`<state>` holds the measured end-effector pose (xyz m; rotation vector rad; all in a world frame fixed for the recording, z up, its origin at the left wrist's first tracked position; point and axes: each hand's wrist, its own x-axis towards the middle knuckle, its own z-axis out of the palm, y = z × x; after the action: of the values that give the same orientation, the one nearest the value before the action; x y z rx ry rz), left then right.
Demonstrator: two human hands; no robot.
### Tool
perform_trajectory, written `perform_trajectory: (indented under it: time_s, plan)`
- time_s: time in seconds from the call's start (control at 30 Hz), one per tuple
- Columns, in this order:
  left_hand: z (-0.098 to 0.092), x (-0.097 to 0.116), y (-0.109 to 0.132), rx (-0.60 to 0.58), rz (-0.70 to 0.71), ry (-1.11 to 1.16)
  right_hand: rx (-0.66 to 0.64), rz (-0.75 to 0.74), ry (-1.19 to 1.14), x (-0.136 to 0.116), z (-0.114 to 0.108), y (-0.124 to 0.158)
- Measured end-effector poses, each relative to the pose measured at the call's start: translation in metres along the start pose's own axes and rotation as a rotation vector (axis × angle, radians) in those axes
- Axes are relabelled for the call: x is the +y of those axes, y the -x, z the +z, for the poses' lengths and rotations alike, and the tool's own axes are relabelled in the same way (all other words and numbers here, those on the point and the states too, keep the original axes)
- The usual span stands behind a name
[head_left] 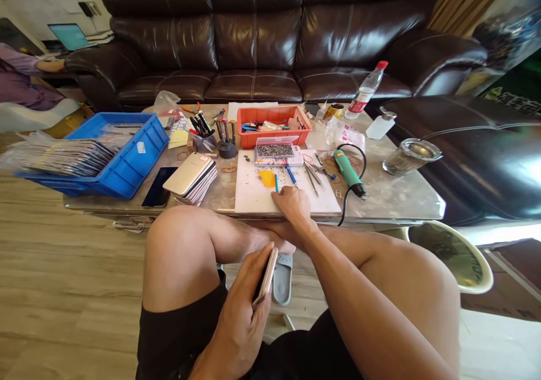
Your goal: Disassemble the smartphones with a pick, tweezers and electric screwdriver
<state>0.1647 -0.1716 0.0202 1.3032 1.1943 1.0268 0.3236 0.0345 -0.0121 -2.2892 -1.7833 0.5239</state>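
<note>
The left hand (240, 315) was wrapped round a phone (267, 278), nearer the body than the right hand (293, 204) and short of the tabletop (393, 197). Slim, with a pale pinkish edge and a dark face, the phone was tilted nearly edge-on. The right hand was over a white sheet (249, 197), fingers curled; I cannot tell whether they pinched anything. Just beyond them were a teal stick (276, 183) and a blue tool (291, 173).

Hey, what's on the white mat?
A clear box of small parts, an orange piece, a blue tool, a teal tool, tweezers and scattered bits. The right hand hides whatever lies beneath it.
</note>
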Motion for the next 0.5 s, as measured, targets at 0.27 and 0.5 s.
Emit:
perform_trajectory:
  time_s: [0.27,0.5]
  plan:
    - [-0.001,-0.003,-0.001,-0.002,0.004,0.004,-0.010,-0.006,-0.013,0.001,-0.001,-0.001]
    - [-0.001,0.002,-0.012,0.030,-0.095,0.121,-0.011,0.002,-0.027,0.002,-0.003,0.000]
